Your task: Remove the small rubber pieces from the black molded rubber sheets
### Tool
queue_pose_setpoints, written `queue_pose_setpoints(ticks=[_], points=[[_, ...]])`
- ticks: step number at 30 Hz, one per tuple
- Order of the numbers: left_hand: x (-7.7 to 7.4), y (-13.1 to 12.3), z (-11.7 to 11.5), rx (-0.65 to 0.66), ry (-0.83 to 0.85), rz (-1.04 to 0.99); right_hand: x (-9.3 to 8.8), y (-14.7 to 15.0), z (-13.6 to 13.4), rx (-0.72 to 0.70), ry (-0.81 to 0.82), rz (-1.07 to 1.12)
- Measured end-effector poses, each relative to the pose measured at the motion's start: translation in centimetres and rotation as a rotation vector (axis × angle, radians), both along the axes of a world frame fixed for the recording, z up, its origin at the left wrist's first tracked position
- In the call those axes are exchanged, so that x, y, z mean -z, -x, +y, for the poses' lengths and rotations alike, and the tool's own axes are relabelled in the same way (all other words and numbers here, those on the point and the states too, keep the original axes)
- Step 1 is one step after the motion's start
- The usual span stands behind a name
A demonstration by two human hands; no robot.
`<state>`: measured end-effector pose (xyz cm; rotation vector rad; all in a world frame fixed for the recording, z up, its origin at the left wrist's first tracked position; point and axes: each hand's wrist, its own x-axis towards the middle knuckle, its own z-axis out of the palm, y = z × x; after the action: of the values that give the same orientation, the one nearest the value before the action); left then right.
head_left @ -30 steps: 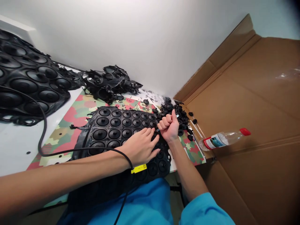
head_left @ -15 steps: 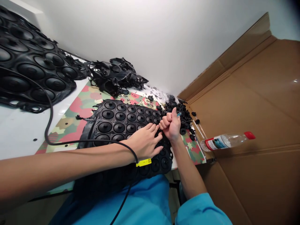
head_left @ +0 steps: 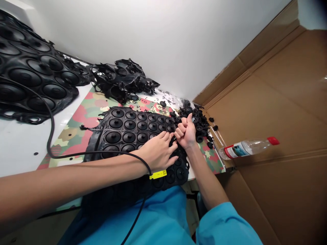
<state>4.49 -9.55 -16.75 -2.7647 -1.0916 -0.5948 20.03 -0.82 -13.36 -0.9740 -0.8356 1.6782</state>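
Observation:
A black moulded rubber sheet [head_left: 129, 126] with rows of round, dished caps lies across the table and hangs toward my lap. My left hand [head_left: 158, 149] rests on its right part, palm down, with the fingers stretched out and the thumb apart. Beside those fingertips, at the sheet's right edge, my right hand [head_left: 186, 133] is closed in a fist with its thumb raised. A small pale tip shows by that thumb; what the fist grips is mostly hidden. Behind it lies a heap of loose black rubber caps [head_left: 200, 119].
Torn black rubber scrap [head_left: 125, 78] lies at the back, near scattered small rings [head_left: 167, 97]. Larger moulded sheets [head_left: 28, 75] are stacked at left. A plastic bottle [head_left: 249, 148] stands by the cardboard [head_left: 276, 102]. A black cable [head_left: 76, 154] with a yellow tag [head_left: 158, 174] crosses my left forearm.
The view has shifted slightly. Both hands keep nearly the same places at the sheet's right edge. The blue piece seen by my right thumb earlier now shows only as a pale tip.

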Motion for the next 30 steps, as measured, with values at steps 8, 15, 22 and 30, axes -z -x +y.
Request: queue_pose_setpoints(ticks=[8,15,22,30], points=[[-0.2,0.1,0.0,0.005,0.001,0.055,0.5,0.2,-0.3,-0.033,-0.011,-0.039],[-0.4,0.3,0.1,0.025,0.0,0.084,1.4,0.4,-0.6,-0.131,-0.139,-0.083],[-0.3,0.1,0.3,0.023,-0.012,0.151,1.5,-0.2,0.3,-0.243,-0.081,-0.071],[-0.6,0.2,0.2,-0.003,-0.031,0.183,0.8,-0.3,0.6,-0.311,0.036,-0.08]])
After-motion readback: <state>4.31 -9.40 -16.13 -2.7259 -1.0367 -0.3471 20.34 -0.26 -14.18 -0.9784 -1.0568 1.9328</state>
